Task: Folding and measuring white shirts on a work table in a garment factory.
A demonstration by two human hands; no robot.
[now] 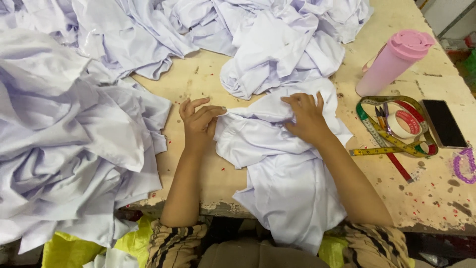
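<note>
Hanging over the near edge of the tabletop [198,89], a white garment [282,178] drapes down toward the person's lap, its upper part bunched on the wood between the two hands. Left hand [198,121]: resting at the garment's left edge, forefinger and thumb pressed together on a fold of the cloth, remaining fingers loosely curled above. Right hand [305,116]: laid palm down on the garment's upper right part, fingers bent and gathering the cloth beneath them; grip pressed on the fabric. Both forearms cross the worn near edge of the tabletop, with striped sleeves [176,243] visible at the bottom.

To the left, a large heap of white cloth [64,149] covers the tabletop and spills over its edge; yellow material [69,250] shows below it. To the right of the right hand, well apart from the garment, lie a coiled yellow-green measuring tape [391,141], a roll of tape [404,123] inside its loop, a dark phone [443,123] and a purple bead loop [465,166] at the frame edge. Farther back stands a tilted pink bottle [391,62]. Along the far side, more crumpled white cloth [277,44] lies in a pile, touching the garment's top.
</note>
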